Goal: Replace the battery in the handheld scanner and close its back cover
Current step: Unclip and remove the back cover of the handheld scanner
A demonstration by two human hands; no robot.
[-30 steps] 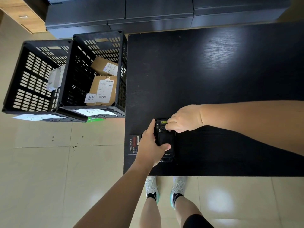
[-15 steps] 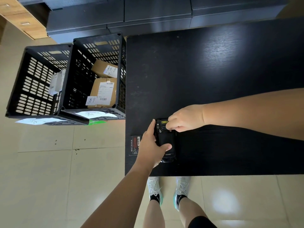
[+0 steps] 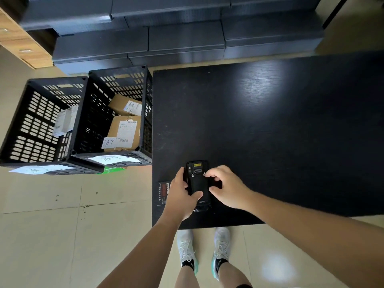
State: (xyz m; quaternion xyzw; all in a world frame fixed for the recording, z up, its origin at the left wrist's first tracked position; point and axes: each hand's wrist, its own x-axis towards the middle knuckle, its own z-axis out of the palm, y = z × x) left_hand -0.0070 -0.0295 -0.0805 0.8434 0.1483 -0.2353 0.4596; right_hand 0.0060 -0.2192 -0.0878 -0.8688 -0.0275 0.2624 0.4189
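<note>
one view only, from the person's head, looking steeply down and forward. the black desk (image 3: 270, 132) fills the frame from centre out to 3 o'clock, its near edge close below the lens. both forearms reach in from 6 o'clock, and the shoes (image 3: 204, 252) stand on the floor (image 3: 52, 235) directly under the camera. two crates (image 3: 79, 119) sit at 9 o'clock, dark cabinets (image 3: 166, 34) at 12. wide-angle bending shows at the edges.

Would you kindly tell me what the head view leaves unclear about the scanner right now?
- Scanner latch state: too small, partly covered by right hand.
- Scanner's left side: hidden under left hand.
- Battery label beside it: text too small, part behind the left hand.
</note>
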